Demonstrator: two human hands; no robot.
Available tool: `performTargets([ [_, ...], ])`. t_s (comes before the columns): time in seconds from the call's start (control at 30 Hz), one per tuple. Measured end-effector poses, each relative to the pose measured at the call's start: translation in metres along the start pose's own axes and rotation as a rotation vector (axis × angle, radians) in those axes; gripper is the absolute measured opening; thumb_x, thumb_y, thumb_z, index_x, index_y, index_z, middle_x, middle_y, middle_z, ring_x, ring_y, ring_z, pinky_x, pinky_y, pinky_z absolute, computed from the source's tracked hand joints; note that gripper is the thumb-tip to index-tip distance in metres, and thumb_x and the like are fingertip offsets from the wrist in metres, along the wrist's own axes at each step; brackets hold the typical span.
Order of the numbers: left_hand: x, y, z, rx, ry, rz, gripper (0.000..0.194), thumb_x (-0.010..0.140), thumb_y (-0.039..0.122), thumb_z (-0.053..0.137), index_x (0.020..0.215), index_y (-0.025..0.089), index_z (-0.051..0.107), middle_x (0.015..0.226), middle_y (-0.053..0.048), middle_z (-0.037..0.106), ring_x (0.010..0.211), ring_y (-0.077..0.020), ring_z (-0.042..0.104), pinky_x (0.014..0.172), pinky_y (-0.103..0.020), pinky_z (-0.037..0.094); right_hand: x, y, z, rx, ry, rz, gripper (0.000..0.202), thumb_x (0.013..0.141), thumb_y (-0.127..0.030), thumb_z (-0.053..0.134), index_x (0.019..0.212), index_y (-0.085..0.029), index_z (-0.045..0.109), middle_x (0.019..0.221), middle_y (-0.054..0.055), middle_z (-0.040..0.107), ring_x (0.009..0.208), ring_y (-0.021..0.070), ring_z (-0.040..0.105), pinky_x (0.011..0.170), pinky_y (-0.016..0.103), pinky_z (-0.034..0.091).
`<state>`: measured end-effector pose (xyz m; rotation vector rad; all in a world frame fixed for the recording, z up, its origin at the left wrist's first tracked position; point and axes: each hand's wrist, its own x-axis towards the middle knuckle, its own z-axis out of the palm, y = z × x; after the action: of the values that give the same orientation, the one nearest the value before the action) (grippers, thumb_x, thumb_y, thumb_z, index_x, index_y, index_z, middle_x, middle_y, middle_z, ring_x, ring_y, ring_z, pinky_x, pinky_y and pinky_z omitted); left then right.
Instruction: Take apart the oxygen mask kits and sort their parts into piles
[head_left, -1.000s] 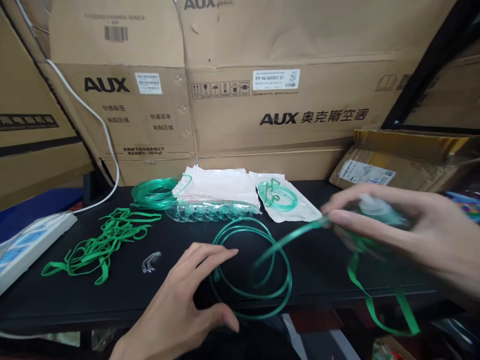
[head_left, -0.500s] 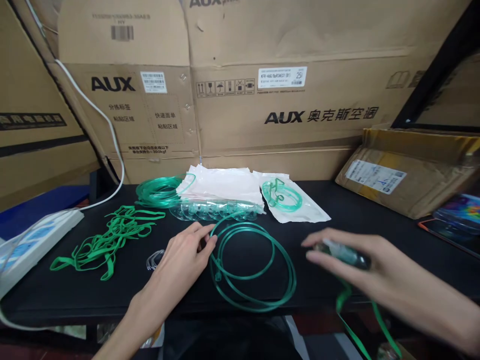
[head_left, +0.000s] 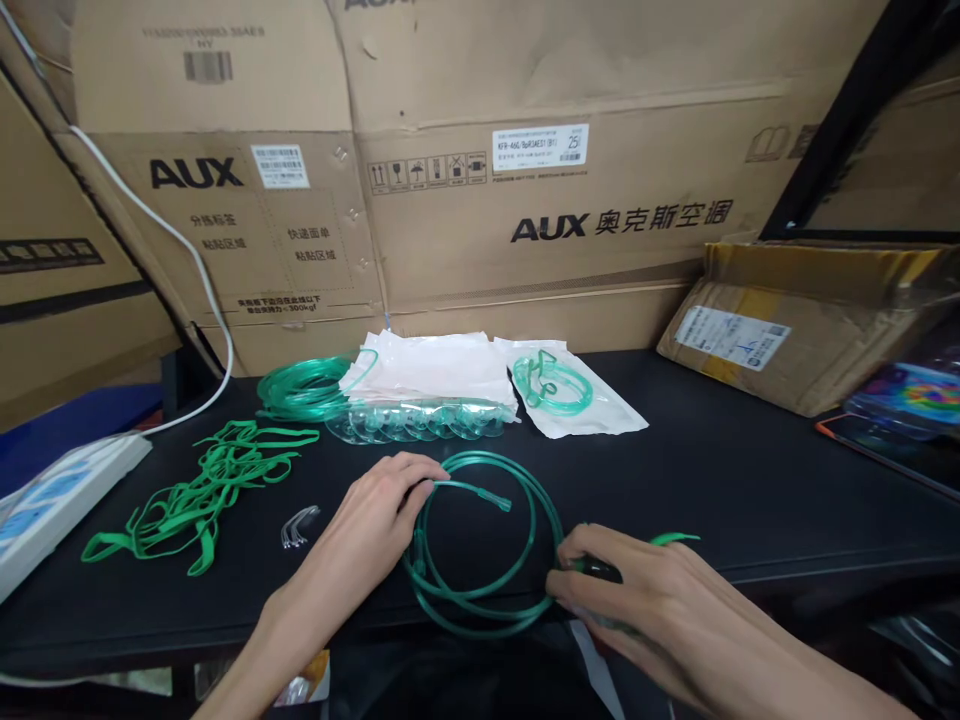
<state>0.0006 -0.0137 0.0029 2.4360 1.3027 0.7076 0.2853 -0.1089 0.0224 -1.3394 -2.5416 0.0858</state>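
Note:
A coil of green oxygen tubing [head_left: 480,590] lies on the black table in front of me. My left hand [head_left: 394,505] pinches it at the upper left, and a free end with a connector [head_left: 495,499] points right from the fingers. At the coil's lower right edge is my right hand [head_left: 630,590], closed around a green-tinted mask [head_left: 600,570] that the palm mostly hides. The mask's green strap [head_left: 675,538] sticks out behind the knuckles. Whether the right fingertips also grip the tubing I cannot tell.
Left lie tangled green elastic straps [head_left: 217,490], small metal strips [head_left: 300,526] and a power strip [head_left: 71,500]. Behind are coiled tubing [head_left: 300,390], white pouches [head_left: 435,365], a row of clear masks [head_left: 420,422] and a pouch [head_left: 615,410] with tubing on it. A carton [head_left: 795,330] stands right.
My right hand has moved left and down to the coil's edge, carrying the mask. The tubing's connector end now shows inside the coil near my left hand. The view has shifted slightly.

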Motion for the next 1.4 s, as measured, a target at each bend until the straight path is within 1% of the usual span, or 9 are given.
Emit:
performTargets([
  [0.1,0.008,0.002,0.005,-0.009,0.012,0.032,0.025,0.106,0.020,0.044,0.109,0.025,0.068,0.122,-0.003,0.070,0.115,-0.0212,0.067,0.108,-0.040,0.049,0.014,0.002,-0.004,0.054,-0.135,-0.114,0.031,0.094,-0.004,0.057,0.104,-0.030,0.069,0.105,-0.003,0.067,0.078,0.0129,0.066,0.061,0.026,0.040],
  [0.2,0.015,0.001,0.005,-0.001,-0.016,0.080,0.020,0.106,0.022,0.047,0.112,0.025,0.066,0.125,-0.003,0.066,0.118,-0.0208,0.064,0.108,-0.038,0.049,0.021,0.005,-0.009,0.093,-0.143,-0.177,0.029,0.095,-0.007,0.058,0.106,-0.030,0.071,0.105,-0.003,0.066,0.076,0.0123,0.064,0.060,0.026,0.038],
  [0.37,0.021,-0.003,0.000,0.005,-0.091,0.100,0.016,0.105,0.030,0.054,0.119,0.028,0.063,0.123,-0.003,0.065,0.120,-0.0218,0.061,0.109,-0.039,0.047,0.032,0.008,-0.018,0.237,-0.079,-0.060,0.021,0.107,-0.033,0.052,0.107,-0.027,0.072,0.102,0.000,0.068,0.080,0.0131,0.067,0.068,0.025,0.045],
  [0.57,0.021,-0.001,-0.003,0.016,-0.060,0.125,0.018,0.104,0.029,0.055,0.119,0.027,0.064,0.123,-0.003,0.066,0.114,-0.0213,0.065,0.102,-0.036,0.052,0.078,0.001,-0.007,-0.311,-0.042,0.053,0.023,0.107,-0.035,0.051,0.115,-0.021,0.068,0.110,0.009,0.068,0.082,0.0229,0.071,0.059,0.031,0.038],
  [0.8,0.004,-0.012,-0.001,0.087,-0.007,0.116,0.033,0.102,0.026,0.051,0.133,0.031,0.060,0.127,-0.003,0.064,0.113,-0.0223,0.067,0.101,-0.036,0.052,0.115,-0.009,-0.002,-0.359,-0.097,0.030,0.018,0.101,-0.022,0.057,0.097,-0.016,0.073,0.097,0.012,0.071,0.077,0.0232,0.070,0.053,0.032,0.030],
  [0.93,-0.009,-0.008,0.002,0.136,0.047,0.017,0.043,0.098,0.021,0.049,0.139,0.032,0.056,0.127,-0.004,0.064,0.101,-0.0233,0.070,0.086,-0.036,0.055,0.115,-0.011,-0.015,-0.357,-0.090,0.093,0.023,0.100,-0.023,0.056,0.086,-0.017,0.073,0.092,0.010,0.072,0.074,0.0235,0.070,0.054,0.034,0.026],
  [1.1,-0.022,0.006,0.000,0.179,0.077,-0.253,0.051,0.085,0.017,0.055,0.134,0.030,0.061,0.129,-0.005,0.064,0.076,-0.0210,0.070,0.060,-0.032,0.049,0.106,-0.003,-0.022,-0.344,-0.085,0.217,0.025,0.098,-0.021,0.055,0.083,-0.015,0.073,0.088,0.014,0.073,0.076,0.0284,0.071,0.055,0.034,0.024],
  [1.27,-0.027,0.017,-0.004,0.239,0.106,-0.284,0.044,0.092,0.032,0.058,0.135,0.027,0.061,0.116,-0.006,0.072,0.084,-0.0274,0.074,0.062,-0.034,0.051,0.102,0.005,-0.016,-0.200,-0.133,0.244,0.018,0.094,-0.026,0.062,0.084,-0.020,0.076,0.079,0.008,0.074,0.077,0.0275,0.071,0.061,0.032,0.035],
  [1.4,-0.018,0.025,-0.011,0.408,0.056,-0.323,0.055,0.095,0.056,0.061,0.139,0.024,0.061,0.124,-0.013,0.070,0.098,-0.0378,0.073,0.072,-0.044,0.055,0.100,0.012,-0.022,-0.058,-0.095,0.313,0.036,0.094,-0.053,0.064,0.114,-0.025,0.076,0.108,0.011,0.075,0.102,0.0338,0.070,0.075,0.036,0.046],
])
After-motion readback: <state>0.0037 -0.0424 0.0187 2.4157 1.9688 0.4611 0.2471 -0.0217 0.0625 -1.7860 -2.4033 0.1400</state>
